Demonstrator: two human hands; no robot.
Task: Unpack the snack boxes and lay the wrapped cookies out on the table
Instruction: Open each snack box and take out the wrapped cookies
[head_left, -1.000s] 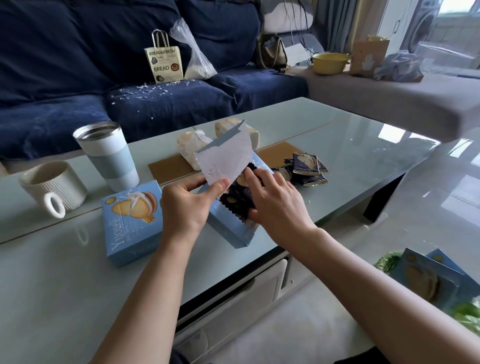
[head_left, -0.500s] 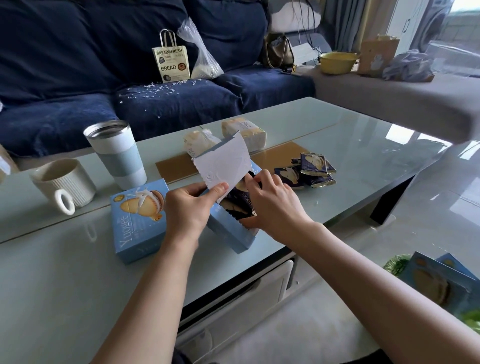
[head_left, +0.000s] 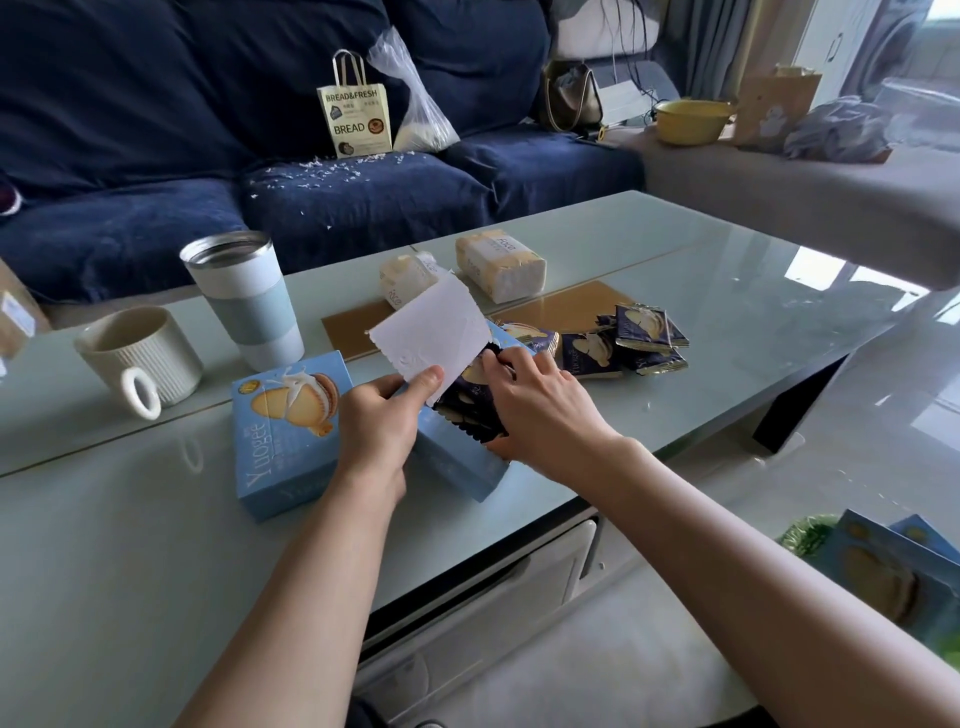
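Note:
An opened light-blue snack box lies on the glass table, its white torn lid flap raised. My left hand pinches that flap and steadies the box. My right hand grips a bunch of dark-blue wrapped cookies sticking out of the box opening. Several wrapped cookies lie in a loose pile on the table to the right. A second, closed snack box lies flat to the left of my hands.
A tumbler and a white ribbed mug stand at the left. Two tissue packs sit behind a brown card mat. More blue boxes lie on the floor at right. A blue sofa runs behind.
My right hand has shifted its hold on the cookies at the box opening, drawing them slightly out. My left hand stays on the flap. The camera has shifted a little.

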